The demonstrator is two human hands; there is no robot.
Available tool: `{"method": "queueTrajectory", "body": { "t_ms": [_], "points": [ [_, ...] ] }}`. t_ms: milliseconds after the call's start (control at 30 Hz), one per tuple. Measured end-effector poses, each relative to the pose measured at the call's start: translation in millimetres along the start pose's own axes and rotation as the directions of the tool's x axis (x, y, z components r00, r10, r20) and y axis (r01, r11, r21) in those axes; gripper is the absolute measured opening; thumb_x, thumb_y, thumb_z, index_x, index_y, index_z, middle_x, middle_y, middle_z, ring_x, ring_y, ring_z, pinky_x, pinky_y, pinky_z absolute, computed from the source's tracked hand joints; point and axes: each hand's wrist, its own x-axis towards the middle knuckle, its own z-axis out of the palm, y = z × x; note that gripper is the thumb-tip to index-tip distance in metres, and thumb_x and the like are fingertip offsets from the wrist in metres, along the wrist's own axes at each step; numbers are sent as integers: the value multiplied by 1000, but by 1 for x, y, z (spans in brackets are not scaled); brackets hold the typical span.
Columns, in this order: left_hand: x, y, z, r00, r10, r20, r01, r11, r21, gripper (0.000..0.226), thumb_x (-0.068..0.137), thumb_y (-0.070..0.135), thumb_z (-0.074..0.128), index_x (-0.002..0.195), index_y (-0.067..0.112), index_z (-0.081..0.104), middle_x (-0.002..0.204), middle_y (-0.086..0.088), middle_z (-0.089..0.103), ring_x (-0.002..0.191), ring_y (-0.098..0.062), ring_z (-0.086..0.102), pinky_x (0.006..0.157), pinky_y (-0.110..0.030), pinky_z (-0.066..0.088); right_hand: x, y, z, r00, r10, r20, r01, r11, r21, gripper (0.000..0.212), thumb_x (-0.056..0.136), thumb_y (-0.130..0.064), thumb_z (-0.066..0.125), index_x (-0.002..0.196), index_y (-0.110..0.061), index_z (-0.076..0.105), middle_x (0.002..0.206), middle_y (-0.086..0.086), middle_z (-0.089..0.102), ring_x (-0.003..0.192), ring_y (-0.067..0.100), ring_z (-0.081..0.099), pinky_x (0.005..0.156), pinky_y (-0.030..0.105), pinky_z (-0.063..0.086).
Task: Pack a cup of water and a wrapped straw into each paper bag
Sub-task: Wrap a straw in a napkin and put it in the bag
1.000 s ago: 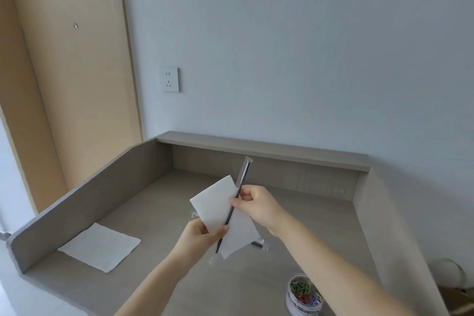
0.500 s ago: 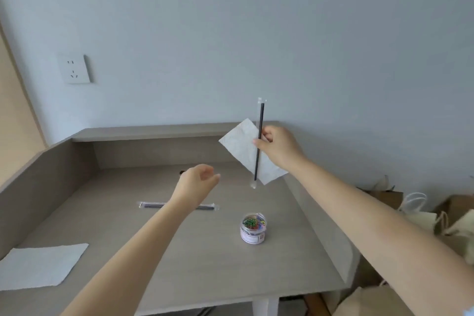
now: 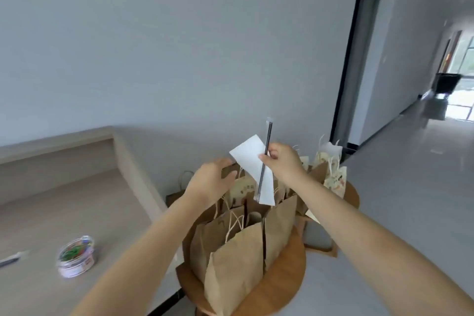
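Standing nearest the camera, a row of brown paper bags (image 3: 238, 259) fills a round wooden table (image 3: 289, 279), mouths up and twine handles loose, with more bags (image 3: 333, 177), some printed, packed behind them towards the far right. Above the middle bags the right hand (image 3: 283, 161) pinches a wrapped straw (image 3: 265, 159) together with a white napkin (image 3: 254, 164), thumb and fingers (image 3: 265, 159) clenched on both about halfway along the straw. The straw's long axis runs almost upright, top leaning slightly right, its lower end hanging just over the bag mouths, so the target lies straight below the grip and a short drop should do it, I judge. The left hand (image 3: 210, 182) is just left of the straw, fingers curled at the upper edge of a bag near the back (image 3: 229, 172); whether it actually grips that edge I cannot tell through the blur. No cup of water shows, and what the bags contain is hidden. Off to the left sits the grey worktop (image 3: 64, 208) with a raised rim, carrying a clear tub of coloured paper clips (image 3: 75, 259) and, at the very left edge, what looks like another wrapped straw (image 3: 10, 260). Beyond are a plain pale wall, a dark door frame (image 3: 351, 59) on the right, and a bright corridor (image 3: 423, 151) running away to windows.
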Motion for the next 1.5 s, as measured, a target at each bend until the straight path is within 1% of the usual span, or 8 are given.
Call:
{"method": "queueTrajectory", "body": {
  "t_ms": [133, 367, 500, 667, 967, 1133, 1233, 1500],
  "points": [
    [39, 53, 86, 986, -5, 167, 10, 1000, -26, 35, 98, 24, 47, 130, 12, 53, 125, -8, 62, 107, -22, 59, 87, -29, 45, -7, 97, -50, 996, 80, -32, -82, 994, -76, 35, 92, -15, 58, 62, -18, 41, 60, -2, 43, 57, 11, 42, 54, 24, 28],
    [95, 121, 259, 911, -84, 403, 113, 993, -47, 22, 94, 28, 53, 109, 13, 61, 122, -11, 61, 113, -26, 57, 95, -33, 45, -13, 245, -141, 963, 265, -52, -270, 946, -181, 40, 95, -18, 55, 62, -17, 32, 60, -4, 34, 54, 8, 30, 50, 21, 22],
    [121, 170, 315, 879, -45, 474, 35, 999, 30, 40, 98, 34, 44, 132, 14, 48, 132, -2, 54, 121, -20, 51, 93, -25, 39, -5, 303, -191, 952, 294, -89, -306, 931, -201, 39, 95, -16, 54, 61, -22, 35, 61, -10, 35, 55, 3, 34, 49, 16, 27],
    [163, 209, 377, 875, -8, 483, -11, 999, 37, 46, 98, 31, 46, 141, 14, 41, 140, -3, 48, 127, -19, 46, 100, -26, 39, 22, 365, -226, 933, 344, -104, -358, 915, -186, 24, 94, -20, 55, 91, 4, 58, 77, 8, 52, 70, 17, 44, 59, 28, 29],
    [280, 227, 475, 866, 26, 500, -33, 999, 5, 43, 99, 30, 45, 140, 17, 43, 141, 0, 48, 129, -17, 46, 102, -24, 38, 124, 468, -245, 917, 389, -82, -398, 887, -234, 20, 96, -24, 54, 86, -7, 55, 80, 6, 56, 69, 11, 48, 56, 17, 34],
    [372, 228, 519, 861, -11, 509, 21, 1000, -14, 40, 97, 30, 49, 134, 16, 49, 128, 0, 57, 110, -14, 58, 87, -19, 48, 217, 507, -263, 932, 361, -6, -347, 891, -292, 13, 96, -23, 52, 89, -13, 56, 74, -8, 52, 77, 12, 52, 62, 18, 38],
    [425, 228, 537, 871, -26, 490, 50, 998, -36, 41, 97, 27, 50, 136, 16, 47, 112, 0, 60, 85, -7, 60, 63, -10, 48, 272, 525, -270, 946, 323, 17, -302, 901, -311, 14, 97, -23, 52, 97, -12, 60, 79, -8, 54, 80, 12, 54, 65, 19, 41],
    [520, 226, 585, 870, -150, 470, 139, 989, 58, 39, 96, 29, 51, 134, 19, 48, 125, 1, 58, 100, -10, 56, 77, -14, 48, 368, 592, -282, 949, 307, 72, -274, 916, -293, 35, 98, -24, 50, 66, -27, 37, 63, -13, 39, 56, 0, 39, 49, 13, 29]
  ]
}}
